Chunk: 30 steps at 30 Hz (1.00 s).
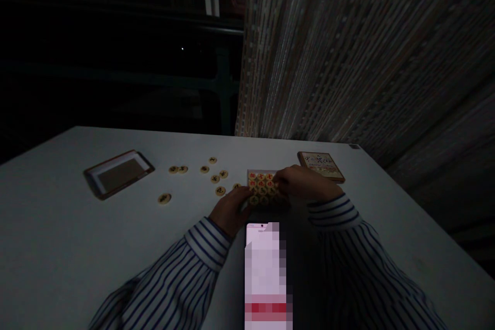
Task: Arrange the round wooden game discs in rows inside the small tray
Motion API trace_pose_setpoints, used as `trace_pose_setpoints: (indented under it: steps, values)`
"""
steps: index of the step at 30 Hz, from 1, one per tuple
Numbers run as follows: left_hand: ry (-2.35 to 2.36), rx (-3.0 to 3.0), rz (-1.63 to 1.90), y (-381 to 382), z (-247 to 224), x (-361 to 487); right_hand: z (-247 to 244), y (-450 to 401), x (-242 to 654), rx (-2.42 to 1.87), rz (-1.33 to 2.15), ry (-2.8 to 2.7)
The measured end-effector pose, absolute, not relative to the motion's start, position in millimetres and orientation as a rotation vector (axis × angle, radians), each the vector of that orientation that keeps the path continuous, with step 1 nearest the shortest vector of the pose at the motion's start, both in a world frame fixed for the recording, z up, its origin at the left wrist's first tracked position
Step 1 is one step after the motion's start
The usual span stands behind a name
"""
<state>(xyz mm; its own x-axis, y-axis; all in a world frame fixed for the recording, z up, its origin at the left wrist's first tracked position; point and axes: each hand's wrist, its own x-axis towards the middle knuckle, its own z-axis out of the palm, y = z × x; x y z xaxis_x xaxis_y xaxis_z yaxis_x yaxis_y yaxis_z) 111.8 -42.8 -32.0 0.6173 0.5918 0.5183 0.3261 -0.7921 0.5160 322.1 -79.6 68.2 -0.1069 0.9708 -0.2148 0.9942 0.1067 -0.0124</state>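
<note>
A small tray (260, 171) holds rows of round wooden chess pieces, red-marked in the far rows and black-marked in the near ones. My left hand (231, 210) is at the tray's left side, its fingers bent against the edge. My right hand (305, 182) reaches over the right side, fingers closed at the pieces there; what they hold, if anything, is hidden. Left of the tray lie several loose pieces, among them one (220, 191) near my left hand and one (164, 198) farther left. Another piece is partly hidden beside my left fingers.
An open box part (126, 172) lies at the left of the white table (69, 221). A decorated box lid (323, 165) lies beyond my right hand. A lit phone (263, 268) is between my forearms. A string curtain hangs behind the table.
</note>
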Motion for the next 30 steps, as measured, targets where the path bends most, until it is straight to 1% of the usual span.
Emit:
trace_pose_setpoints:
  steps: [6, 12, 30]
  values:
    - [0.746, 2.5, 0.991, -43, -31, 113, 67, -81, 333, 2.075, -0.166, 2.17]
    - [0.748, 2.495, 1.004, -44, -30, 112, 63, -83, 335, 2.067, -0.123, 2.13]
    - [0.737, 2.497, 1.05, -42, -35, 113, 60, -82, 331, 2.006, -0.154, 2.12]
